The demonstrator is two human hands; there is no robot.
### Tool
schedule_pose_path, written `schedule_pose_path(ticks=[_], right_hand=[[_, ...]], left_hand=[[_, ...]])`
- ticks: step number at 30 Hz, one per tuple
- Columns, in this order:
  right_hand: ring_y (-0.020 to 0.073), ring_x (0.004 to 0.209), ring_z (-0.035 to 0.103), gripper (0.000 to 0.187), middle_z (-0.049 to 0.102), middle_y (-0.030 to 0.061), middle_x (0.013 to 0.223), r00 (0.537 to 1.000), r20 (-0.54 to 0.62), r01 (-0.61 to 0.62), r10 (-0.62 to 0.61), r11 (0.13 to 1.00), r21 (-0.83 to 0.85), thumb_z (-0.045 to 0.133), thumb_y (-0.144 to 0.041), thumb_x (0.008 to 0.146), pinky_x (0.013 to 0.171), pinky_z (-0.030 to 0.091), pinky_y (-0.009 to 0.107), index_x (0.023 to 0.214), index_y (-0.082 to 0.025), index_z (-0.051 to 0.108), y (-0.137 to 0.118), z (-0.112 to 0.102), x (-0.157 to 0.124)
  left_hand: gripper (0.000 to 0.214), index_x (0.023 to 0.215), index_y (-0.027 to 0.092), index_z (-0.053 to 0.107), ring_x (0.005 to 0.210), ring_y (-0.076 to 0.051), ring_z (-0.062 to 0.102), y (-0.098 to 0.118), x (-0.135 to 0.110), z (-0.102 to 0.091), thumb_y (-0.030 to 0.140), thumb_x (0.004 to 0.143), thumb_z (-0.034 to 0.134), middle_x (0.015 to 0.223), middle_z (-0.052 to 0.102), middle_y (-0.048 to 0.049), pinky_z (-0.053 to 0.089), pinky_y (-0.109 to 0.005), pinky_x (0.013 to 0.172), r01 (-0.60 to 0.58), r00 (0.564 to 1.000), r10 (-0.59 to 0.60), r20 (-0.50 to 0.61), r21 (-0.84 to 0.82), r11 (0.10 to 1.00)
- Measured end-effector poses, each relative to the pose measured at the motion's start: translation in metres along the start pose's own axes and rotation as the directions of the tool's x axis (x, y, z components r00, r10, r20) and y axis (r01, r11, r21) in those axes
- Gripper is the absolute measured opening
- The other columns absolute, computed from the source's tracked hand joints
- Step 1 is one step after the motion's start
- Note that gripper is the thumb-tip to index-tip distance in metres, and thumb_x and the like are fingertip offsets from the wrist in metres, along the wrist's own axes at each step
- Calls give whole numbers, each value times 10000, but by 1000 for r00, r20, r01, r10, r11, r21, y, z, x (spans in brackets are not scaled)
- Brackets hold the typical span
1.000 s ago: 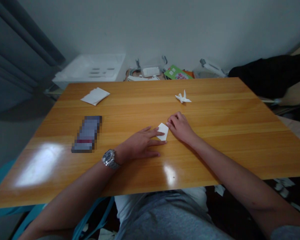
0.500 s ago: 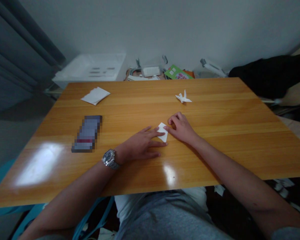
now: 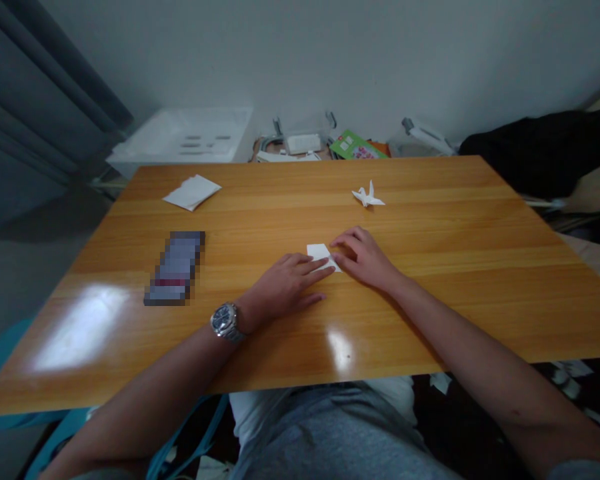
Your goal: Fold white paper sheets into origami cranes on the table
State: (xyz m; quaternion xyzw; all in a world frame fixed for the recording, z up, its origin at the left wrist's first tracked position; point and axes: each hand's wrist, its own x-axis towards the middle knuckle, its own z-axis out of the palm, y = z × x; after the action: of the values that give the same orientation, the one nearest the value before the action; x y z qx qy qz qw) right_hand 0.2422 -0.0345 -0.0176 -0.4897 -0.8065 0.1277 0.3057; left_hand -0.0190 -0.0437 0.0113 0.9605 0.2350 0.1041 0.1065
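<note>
A small folded piece of white paper [image 3: 320,254] lies flat on the wooden table [image 3: 430,280], near its middle. My left hand [image 3: 285,287], with a metal watch [image 3: 224,321] on the wrist, rests flat with its fingers stretched out and the fingertips pressing the paper's near edge. My right hand [image 3: 363,257] lies on the paper's right side, fingers curled down and pressing on it. Most of the paper is hidden under the two hands. A finished white paper crane [image 3: 367,195] stands farther back on the table.
A small stack of white paper squares [image 3: 192,192] lies at the table's back left. A dark phone [image 3: 175,267] lies left of my hands. Behind the table are a white plastic crate [image 3: 185,137], a green booklet [image 3: 356,145] and dark clothing [image 3: 535,150].
The paper has been turned and folded smaller; less of it shows now. My right hand slid left over it, and my left hand shifted slightly toward it.
</note>
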Motion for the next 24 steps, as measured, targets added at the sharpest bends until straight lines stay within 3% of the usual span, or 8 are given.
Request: schedule_pose_path(ticks=[9, 18, 24], right_hand=[[270, 1079, 573, 233, 638, 104, 1126, 993, 60, 98, -97, 995, -18, 602, -345, 994, 962, 469, 466, 1143, -253, 755, 2, 1, 0], [259, 1054, 612, 216, 674, 97, 1115, 987, 97, 126, -129, 991, 43, 567, -302, 1012, 948, 480, 461, 1109, -253, 754, -5, -2, 3], [279, 1073, 608, 296, 669, 101, 1160, 972, 146, 173, -182, 982, 75, 713, -428, 919, 947, 492, 473, 1165, -265, 738, -7, -5, 1]], left_hand=[[529, 1498, 201, 484, 1353, -289, 522, -12, 2, 5, 402, 1015, 563, 1518, 521, -127, 416, -457, 1142, 94, 991, -92, -102, 9, 996], [428, 1394, 188, 595, 1229, -286, 611, -11, 7, 7, 378, 1010, 572, 1409, 620, -118, 476, -457, 1066, 141, 984, -135, -114, 52, 989], [390, 1353, 196, 633, 1189, -286, 633, -8, 8, 5, 381, 1023, 540, 1363, 647, -123, 488, -461, 1038, 155, 980, -144, -138, 68, 986]])
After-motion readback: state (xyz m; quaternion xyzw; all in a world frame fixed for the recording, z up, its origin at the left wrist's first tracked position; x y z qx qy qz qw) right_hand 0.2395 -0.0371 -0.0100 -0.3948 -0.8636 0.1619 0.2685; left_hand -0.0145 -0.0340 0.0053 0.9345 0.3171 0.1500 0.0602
